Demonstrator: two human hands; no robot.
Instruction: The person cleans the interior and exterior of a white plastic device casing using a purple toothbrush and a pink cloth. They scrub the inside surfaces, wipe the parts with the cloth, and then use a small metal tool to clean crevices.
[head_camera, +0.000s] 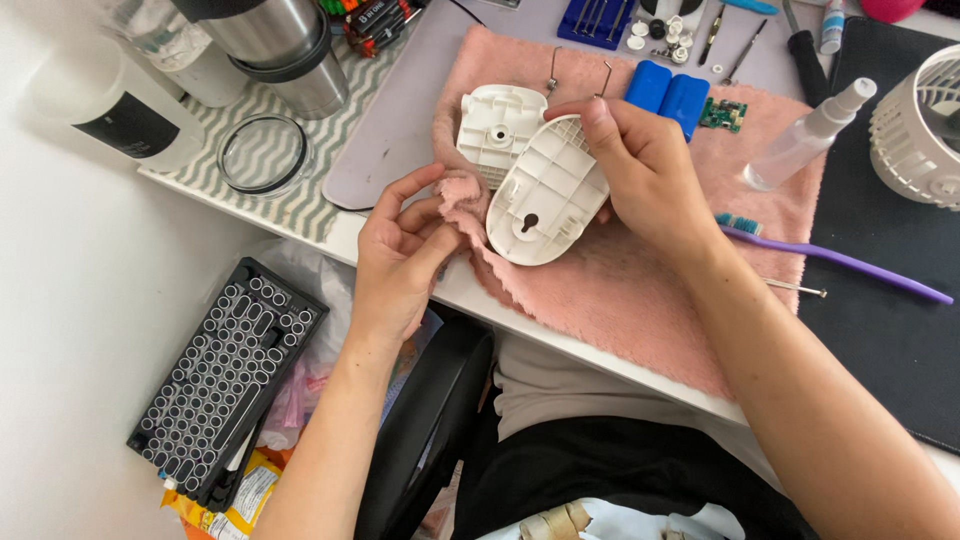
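Over the pink towel (640, 290), the right hand (645, 170) grips an oval white plastic shell (545, 195) while the left hand (400, 250) pinches the towel's edge.

Both forearms are bare, with no sleeves, watch or bracelets showing. The left hand (400, 250) and right hand (640, 170) carry no rings or gloves; the nails are short and unpainted. Below the hands, the person wears a pale grey top (560, 385) over black bottoms (610, 470).
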